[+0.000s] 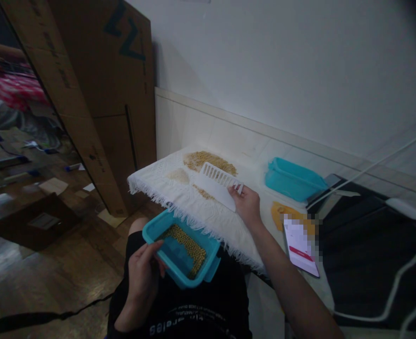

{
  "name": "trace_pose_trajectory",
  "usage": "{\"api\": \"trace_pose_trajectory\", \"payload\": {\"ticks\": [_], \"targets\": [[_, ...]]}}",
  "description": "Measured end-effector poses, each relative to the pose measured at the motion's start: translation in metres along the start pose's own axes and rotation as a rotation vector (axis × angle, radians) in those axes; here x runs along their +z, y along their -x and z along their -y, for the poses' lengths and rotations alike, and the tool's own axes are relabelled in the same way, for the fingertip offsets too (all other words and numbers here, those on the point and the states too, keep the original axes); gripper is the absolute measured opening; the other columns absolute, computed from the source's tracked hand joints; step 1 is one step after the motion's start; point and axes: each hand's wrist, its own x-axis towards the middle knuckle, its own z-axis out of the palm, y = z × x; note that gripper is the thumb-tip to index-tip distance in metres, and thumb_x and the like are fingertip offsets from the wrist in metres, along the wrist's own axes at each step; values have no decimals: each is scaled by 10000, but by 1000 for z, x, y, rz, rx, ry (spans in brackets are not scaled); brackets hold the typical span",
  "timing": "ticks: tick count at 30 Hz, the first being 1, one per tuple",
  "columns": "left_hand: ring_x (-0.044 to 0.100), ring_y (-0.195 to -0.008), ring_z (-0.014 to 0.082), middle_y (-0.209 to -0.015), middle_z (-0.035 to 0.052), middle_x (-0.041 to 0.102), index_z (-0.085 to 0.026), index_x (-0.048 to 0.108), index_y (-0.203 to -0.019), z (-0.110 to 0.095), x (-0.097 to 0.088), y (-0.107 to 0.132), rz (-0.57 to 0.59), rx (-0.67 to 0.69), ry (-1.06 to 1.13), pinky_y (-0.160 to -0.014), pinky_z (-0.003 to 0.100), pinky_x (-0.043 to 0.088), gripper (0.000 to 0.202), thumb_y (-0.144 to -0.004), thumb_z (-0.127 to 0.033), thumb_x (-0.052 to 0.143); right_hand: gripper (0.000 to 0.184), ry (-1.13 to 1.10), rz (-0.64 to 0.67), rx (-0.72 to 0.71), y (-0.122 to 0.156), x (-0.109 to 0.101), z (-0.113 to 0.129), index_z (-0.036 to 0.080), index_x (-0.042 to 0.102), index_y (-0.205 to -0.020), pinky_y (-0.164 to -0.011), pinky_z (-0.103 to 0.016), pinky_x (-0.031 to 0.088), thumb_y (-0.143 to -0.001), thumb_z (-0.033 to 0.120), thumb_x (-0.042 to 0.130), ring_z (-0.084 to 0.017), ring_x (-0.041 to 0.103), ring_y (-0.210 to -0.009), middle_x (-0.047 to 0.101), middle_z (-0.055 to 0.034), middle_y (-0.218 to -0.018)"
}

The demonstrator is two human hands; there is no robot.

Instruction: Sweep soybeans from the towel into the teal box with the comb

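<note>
My left hand (143, 266) grips the left rim of a blue plastic container (174, 256), its thumb over the edge. Round yellowish beans (194, 247) lie inside, along the far and right sides. The container is held at my lap, just below the fringe of a white cloth (148, 181). Over the cloth, my right hand (247, 205) is closed on the right end of a white plastic panel (213, 186) with a row of slots. A few beans (204, 192) lie by its near edge. Behind it spreads a larger bean pile (208, 161); a small heap of pale grains (179, 176) is to its left.
A second blue container (292, 181) stands near the wall. A phone (300, 247) with a lit screen lies over something orange-yellow (277, 214). White cables (395, 282) cross a black surface at right. A tall cardboard box (119, 94) borders the left; another person's legs (17, 117) show beyond it.
</note>
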Motion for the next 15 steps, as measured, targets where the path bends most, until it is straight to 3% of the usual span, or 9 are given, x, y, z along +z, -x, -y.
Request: {"api": "trace_pose_trajectory", "payload": {"ticks": [8,15], "targets": [[439,-294,114,-359,8,538,-192,569,-410,3,-1,-1,2,4,4,-310,232,329,376,-690,-364,752,344,-17,22,-36,17,-1,16,151,749,-844,-630,-281,488,-862,473,628,-212,688,-702,771,-55,-780],[421,-290,112,-351,1,526,-202,561,-414,2,0,0,-4,8,-21,-307,234,332,370,-702,-359,732,353,-45,31,2,27,-4,16,147,732,-792,-590,-272,471,-847,484,640,-189,651,-633,729,-32,-692]]}}
